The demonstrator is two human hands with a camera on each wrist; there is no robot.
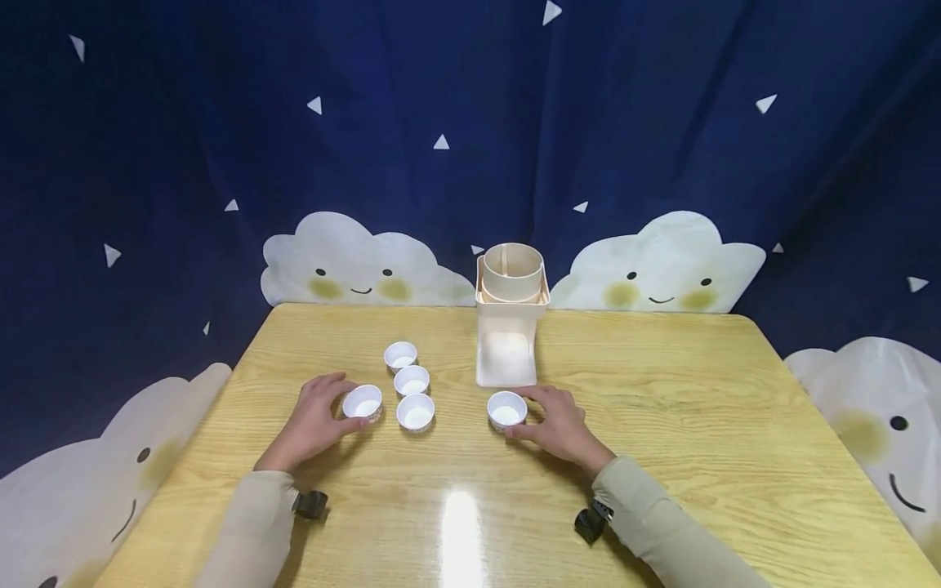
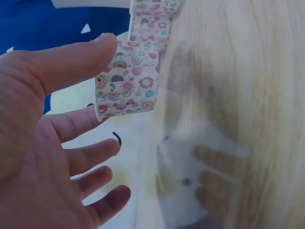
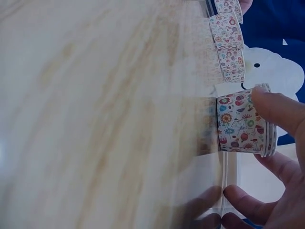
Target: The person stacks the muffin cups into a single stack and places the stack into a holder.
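On the left, my left hand (image 1: 316, 418) pinches a small white paper cup (image 1: 363, 405) between thumb and fingers. Its outside carries a colourful flower print, plain in the left wrist view on the cup wall (image 2: 129, 85). Thumb and index finger of my right hand (image 1: 562, 425) hold a stack of like paper cups (image 3: 240, 121), upright at the table surface; several rims show nested together. Between the hands stand three more groups of white cups, the back cup (image 1: 400, 356), the middle cup (image 1: 412, 381) and the front cup (image 1: 416, 413), in a near row.
A cream plastic stand (image 1: 507, 359) with a round holder (image 1: 512, 273) on top rises at the back, just beyond my right hand. The wooden table (image 1: 662, 425) ends at a dark blue curtain (image 1: 470, 73) with white cloud shapes.
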